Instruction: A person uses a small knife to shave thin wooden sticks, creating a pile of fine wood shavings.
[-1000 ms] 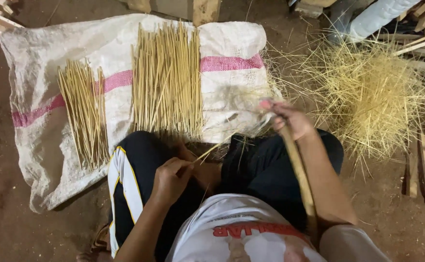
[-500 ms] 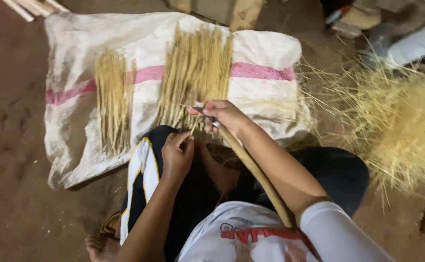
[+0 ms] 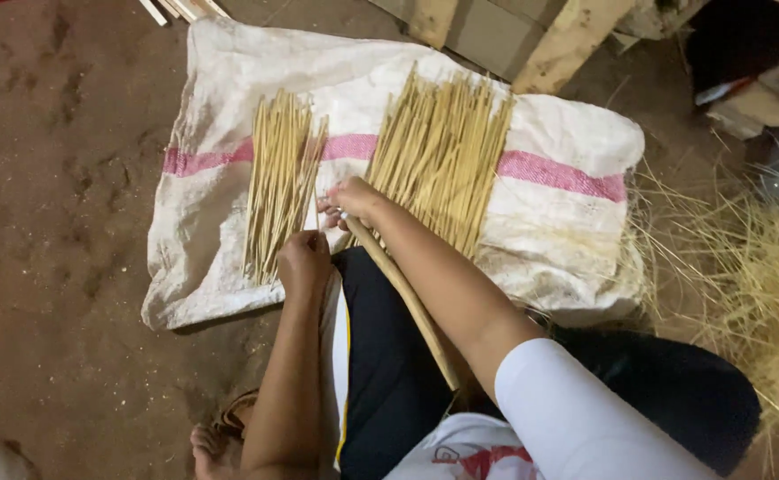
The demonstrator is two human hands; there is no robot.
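2 bundles of thin sticks lie on the white sack. Left hand, grip closed, touches the smaller bundle. Right hand grips a long cane beside the larger bundle.

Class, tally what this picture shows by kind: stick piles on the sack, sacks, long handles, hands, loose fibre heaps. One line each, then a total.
Stick piles: 2
Sack: 1
Long handle: 1
Hands: 2
Loose fibre heap: 1
Total: 7
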